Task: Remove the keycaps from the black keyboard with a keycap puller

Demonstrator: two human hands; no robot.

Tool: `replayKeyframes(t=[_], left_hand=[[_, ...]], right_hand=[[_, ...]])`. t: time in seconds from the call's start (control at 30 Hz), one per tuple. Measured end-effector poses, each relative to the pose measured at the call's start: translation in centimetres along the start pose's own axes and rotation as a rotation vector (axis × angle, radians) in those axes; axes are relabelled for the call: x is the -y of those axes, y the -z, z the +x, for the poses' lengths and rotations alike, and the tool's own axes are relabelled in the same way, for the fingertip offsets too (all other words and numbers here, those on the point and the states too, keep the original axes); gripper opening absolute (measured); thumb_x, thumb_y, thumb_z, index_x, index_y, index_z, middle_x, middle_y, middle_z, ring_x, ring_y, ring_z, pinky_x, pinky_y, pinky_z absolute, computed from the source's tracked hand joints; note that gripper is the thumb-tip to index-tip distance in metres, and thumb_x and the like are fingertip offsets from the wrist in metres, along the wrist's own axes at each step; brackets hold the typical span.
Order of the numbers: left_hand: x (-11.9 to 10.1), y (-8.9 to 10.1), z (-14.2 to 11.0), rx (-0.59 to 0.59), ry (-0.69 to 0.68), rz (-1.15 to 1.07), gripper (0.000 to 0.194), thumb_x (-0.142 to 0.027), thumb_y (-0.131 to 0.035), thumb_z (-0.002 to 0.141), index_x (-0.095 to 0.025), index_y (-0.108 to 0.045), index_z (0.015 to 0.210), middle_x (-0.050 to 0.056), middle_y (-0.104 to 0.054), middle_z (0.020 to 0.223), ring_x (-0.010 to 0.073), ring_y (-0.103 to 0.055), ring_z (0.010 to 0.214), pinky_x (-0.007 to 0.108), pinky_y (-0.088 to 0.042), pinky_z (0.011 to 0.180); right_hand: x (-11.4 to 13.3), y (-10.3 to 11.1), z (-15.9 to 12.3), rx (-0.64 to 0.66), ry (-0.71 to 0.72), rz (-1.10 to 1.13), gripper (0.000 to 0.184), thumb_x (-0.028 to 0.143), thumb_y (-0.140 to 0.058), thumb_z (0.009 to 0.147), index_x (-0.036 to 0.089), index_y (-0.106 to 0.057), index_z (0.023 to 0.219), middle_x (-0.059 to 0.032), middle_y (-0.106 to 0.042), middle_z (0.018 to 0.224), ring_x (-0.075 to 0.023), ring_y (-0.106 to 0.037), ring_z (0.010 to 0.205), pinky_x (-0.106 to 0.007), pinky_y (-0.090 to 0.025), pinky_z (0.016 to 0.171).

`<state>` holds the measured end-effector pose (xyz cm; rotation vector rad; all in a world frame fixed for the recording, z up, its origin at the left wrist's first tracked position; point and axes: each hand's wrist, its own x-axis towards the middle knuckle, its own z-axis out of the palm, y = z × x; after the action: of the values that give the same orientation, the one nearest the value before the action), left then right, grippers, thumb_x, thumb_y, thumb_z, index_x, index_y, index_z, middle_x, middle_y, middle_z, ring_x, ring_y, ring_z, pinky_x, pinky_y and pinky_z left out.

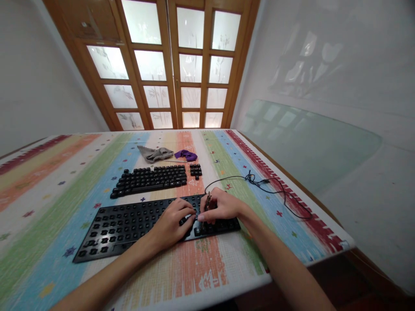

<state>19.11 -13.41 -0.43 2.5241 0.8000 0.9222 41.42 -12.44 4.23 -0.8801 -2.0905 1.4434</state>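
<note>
A black keyboard point(84, 250) lies on the table in front of me, most of its left part stripped to bare switches. My left hand point(174, 219) rests on its middle, fingers bent but apart, fingertips on the switches towards the right side. Just beside it, my right hand point(221, 204) is closed around a small metal tool point(209, 198), held upright over the keyboard's right part. The tool's lower end is mostly hidden by my fingers, so its exact kind is unclear. Some keycaps point(223, 225) show on the keyboard's right end, partly under my right hand.
Removed black keycaps point(152, 178) stand in rows behind the keyboard, with a small block of keycaps point(196, 170) beside them. Farther back lie a grey cloth point(156, 153) and a purple cloth point(186, 155). A black cable point(263, 182) coils to the right on the striped tablecloth point(207, 276).
</note>
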Motion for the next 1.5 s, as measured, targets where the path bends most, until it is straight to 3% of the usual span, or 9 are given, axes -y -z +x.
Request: replayKeyframes(t=[0.2,0.33,0.47,0.63,0.73,0.87,1.27,1.5], left_hand=[[0.2,-0.2,-0.2,0.008,0.022,-0.014,0.014,-0.019,-0.055,0.093,-0.018,-0.069,0.092,0.008,-0.066,0.095,0.0211,-0.06,0.093,0.039,-0.051,0.084],[0.3,-0.3,-0.4,0.008,0.028,-0.024,0.014,-0.019,-0.055,0.093,-0.018,-0.069,0.094,0.009,-0.066,0.098,0.0215,-0.06,0.096,0.039,-0.051,0.086],[0.2,-0.3,-0.4,0.01,0.018,-0.015,0.014,-0.018,-0.055,0.093,-0.017,-0.069,0.093,0.008,-0.066,0.097,0.0212,-0.059,0.095,0.039,-0.051,0.086],[0.1,-0.2,-0.3,0.009,0.015,-0.003,0.014,-0.018,-0.055,0.093,-0.017,-0.069,0.092,0.008,-0.066,0.096,0.0213,-0.06,0.094,0.039,-0.051,0.085],[0.1,-0.2,-0.3,0.011,0.016,0.001,0.014,-0.017,-0.055,0.092,-0.018,-0.069,0.091,0.008,-0.066,0.096,0.0211,-0.06,0.093,0.038,-0.051,0.084],[0.1,-0.2,-0.3,0.012,0.024,-0.006,0.015,-0.017,-0.055,0.092,-0.017,-0.07,0.091,0.008,-0.066,0.097,0.0213,-0.06,0.094,0.038,-0.051,0.085],[0.2,-0.3,-0.3,0.002,0.022,0.007,0.014,-0.018,-0.055,0.092,-0.017,-0.07,0.092,0.008,-0.066,0.097,0.021,-0.061,0.093,0.038,-0.052,0.084],[0.2,-0.2,-0.3,0.0,0.021,0.003,0.014,-0.017,-0.056,0.091,-0.018,-0.07,0.092,0.008,-0.067,0.096,0.021,-0.061,0.093,0.038,-0.052,0.084]], right_hand=[[0.3,0.8,-0.5,-0.122,0.09,-0.125,0.033,0.046,-0.075,0.077,0.014,-0.068,0.068,0.0022,-0.059,0.049,-0.0088,-0.053,0.043,-0.018,-0.039,0.042],[0.4,1.2,-0.7,-0.042,0.027,-0.138,0.035,0.046,-0.076,0.075,0.013,-0.069,0.068,0.0018,-0.059,0.049,-0.0081,-0.052,0.042,-0.017,-0.038,0.041],[0.0,0.7,-0.4,0.023,-0.071,-0.027,0.036,0.047,-0.077,0.073,0.013,-0.069,0.072,0.0009,-0.062,0.051,-0.01,-0.057,0.043,-0.018,-0.044,0.042],[-0.6,-0.1,0.1,0.089,-0.116,0.037,0.037,0.049,-0.078,0.071,0.013,-0.069,0.073,0.0005,-0.063,0.053,-0.0117,-0.061,0.046,-0.018,-0.046,0.043],[-0.9,-0.4,0.4,0.14,-0.061,-0.007,0.036,0.049,-0.078,0.072,0.013,-0.071,0.074,0.0024,-0.06,0.051,-0.0092,-0.055,0.044,-0.018,-0.042,0.043],[-1.0,-0.5,0.6,0.131,0.079,-0.131,0.034,0.047,-0.078,0.072,0.013,-0.074,0.072,0.0036,-0.055,0.051,-0.0073,-0.045,0.047,-0.018,-0.036,0.045],[-1.0,-0.2,0.5,0.057,0.153,-0.269,0.036,0.049,-0.075,0.076,0.013,-0.074,0.071,0.0045,-0.05,0.051,-0.0074,-0.041,0.047,-0.02,-0.032,0.047],[-0.5,-0.4,0.5,0.04,0.033,-0.161,0.037,0.049,-0.078,0.072,0.013,-0.07,0.07,0.0063,-0.048,0.048,-0.0066,-0.04,0.044,-0.019,-0.032,0.044]])
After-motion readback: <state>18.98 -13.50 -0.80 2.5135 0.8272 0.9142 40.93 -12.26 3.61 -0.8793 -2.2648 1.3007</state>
